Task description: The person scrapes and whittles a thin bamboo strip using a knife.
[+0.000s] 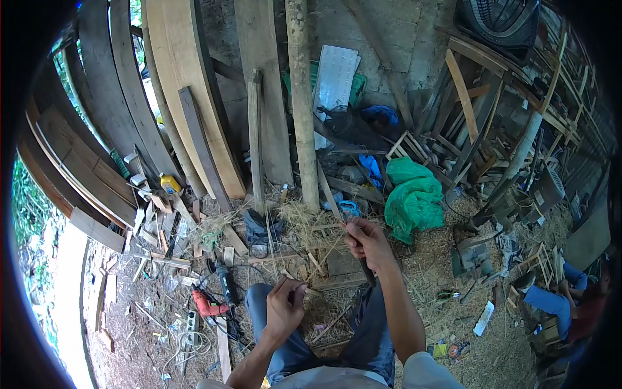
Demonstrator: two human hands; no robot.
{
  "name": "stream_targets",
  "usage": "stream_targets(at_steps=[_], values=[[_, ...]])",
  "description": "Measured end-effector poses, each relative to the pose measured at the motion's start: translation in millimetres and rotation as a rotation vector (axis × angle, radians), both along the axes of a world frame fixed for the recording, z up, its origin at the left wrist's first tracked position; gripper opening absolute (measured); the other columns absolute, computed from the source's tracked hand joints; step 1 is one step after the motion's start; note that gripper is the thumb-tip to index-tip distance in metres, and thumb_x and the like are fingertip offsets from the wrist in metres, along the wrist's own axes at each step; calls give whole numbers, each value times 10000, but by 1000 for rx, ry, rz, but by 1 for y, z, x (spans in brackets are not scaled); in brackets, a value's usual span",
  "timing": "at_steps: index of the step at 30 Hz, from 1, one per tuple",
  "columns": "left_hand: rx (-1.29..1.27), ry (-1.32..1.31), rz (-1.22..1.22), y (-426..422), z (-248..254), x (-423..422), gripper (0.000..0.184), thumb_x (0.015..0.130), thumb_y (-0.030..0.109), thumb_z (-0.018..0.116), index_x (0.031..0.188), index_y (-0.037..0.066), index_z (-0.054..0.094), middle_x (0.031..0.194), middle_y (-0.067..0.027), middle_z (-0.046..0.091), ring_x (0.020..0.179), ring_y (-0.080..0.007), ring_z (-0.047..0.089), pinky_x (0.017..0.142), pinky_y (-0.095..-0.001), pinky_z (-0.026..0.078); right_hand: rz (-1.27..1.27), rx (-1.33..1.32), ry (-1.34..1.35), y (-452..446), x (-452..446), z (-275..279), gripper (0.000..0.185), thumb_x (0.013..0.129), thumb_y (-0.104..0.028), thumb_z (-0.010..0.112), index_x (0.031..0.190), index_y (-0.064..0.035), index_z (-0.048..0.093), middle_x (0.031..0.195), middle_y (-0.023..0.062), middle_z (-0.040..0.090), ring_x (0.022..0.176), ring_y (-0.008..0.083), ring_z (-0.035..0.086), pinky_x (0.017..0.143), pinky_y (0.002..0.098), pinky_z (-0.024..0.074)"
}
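Above the seated person's lap (324, 355), the left hand (285, 308) curls its fingers; whether they pinch anything, one cannot tell. The right hand (368, 243) has its fingers clamped around a long thin tool (331, 196) part-way along, probably for balance. Beyond, a green bag (414, 198) lies crumpled; planks (184, 84) stand leaning, presumably to save room.

Shows tall planks (175, 78) upright at the back left, with a yellow bottle (170, 183) near the base. Also shows a red power tool (209, 305) on the littered ground — near a power strip (190, 330). Farther right, includes a crumpled green plastic sheet (414, 198), a black fan (499, 24) above stacked scrap wood — and a seated person (558, 301) in blue trousers at the edge.
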State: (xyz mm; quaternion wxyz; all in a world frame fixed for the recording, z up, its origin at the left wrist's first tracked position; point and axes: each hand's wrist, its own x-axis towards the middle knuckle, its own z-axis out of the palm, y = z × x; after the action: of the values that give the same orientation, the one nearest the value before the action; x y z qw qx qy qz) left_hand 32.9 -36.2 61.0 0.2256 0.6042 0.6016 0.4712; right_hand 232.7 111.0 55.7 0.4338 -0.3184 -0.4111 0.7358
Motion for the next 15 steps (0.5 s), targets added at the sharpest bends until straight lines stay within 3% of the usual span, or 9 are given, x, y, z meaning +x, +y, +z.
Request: stream_targets(at_steps=[6,15], values=[[14,-12,-27,-3,7,2,32,839,-6,607,858,-24,623,772,-108,611,557,-154,531,501,-266,394,-52,52,-106,7,1,5,275,930,-273,597,925,1,614,619,-31,507,448,27,323,392,208,226],[-51,-59,-56,4,0,6,37,848,10,609,849,-27,611,732,-116,595,555,-156,558,506,-280,414,-112,-52,-120,28,-1,-19,267,920,-273,609,893,-7,622,606,-42,506,428,17,323,382,207,218]])
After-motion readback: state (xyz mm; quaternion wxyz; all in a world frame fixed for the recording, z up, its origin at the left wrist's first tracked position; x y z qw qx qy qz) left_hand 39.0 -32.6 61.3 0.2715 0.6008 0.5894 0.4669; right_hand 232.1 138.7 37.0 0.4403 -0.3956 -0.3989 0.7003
